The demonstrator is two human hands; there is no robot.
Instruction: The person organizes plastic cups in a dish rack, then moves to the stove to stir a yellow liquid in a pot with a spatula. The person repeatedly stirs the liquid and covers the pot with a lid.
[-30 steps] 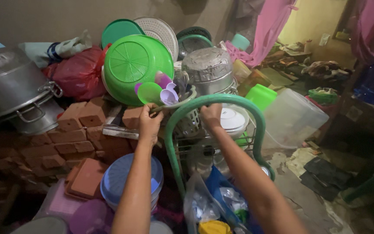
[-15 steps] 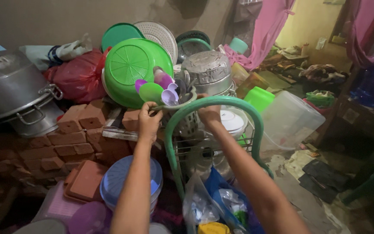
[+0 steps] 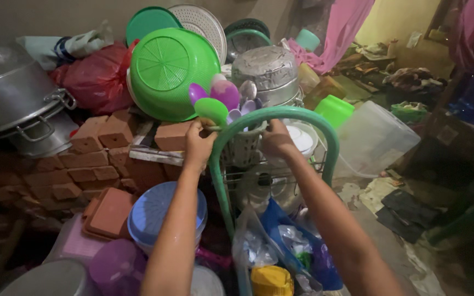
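— Pale woven cutlery basket (image 3: 242, 147) full of purple, green and white plastic spoons (image 3: 223, 98): where is it sitting?

— On the upper tier of a wire dish rack (image 3: 264, 178), just under that rack's green arched tube handle (image 3: 281, 116). Both hands are on its rim.

— Gripping it?

— The left hand (image 3: 198, 143) is curled shut on the rim's near-left edge, right under the green spoon bowl. The right hand (image 3: 277, 140) is closed on the far side; I judge it holds the rim too, though the fingers are partly hidden behind the tube. A hold on each side probably keeps the basket level, so the spoons stay upright.

— And around it?

— A big round green plastic colander (image 3: 168, 71) leans behind it, a dented metal pot (image 3: 270, 74) stands to the right, red bricks (image 3: 100, 159) are stacked at the left, and a blue-lidded tub (image 3: 160, 214) sits below.
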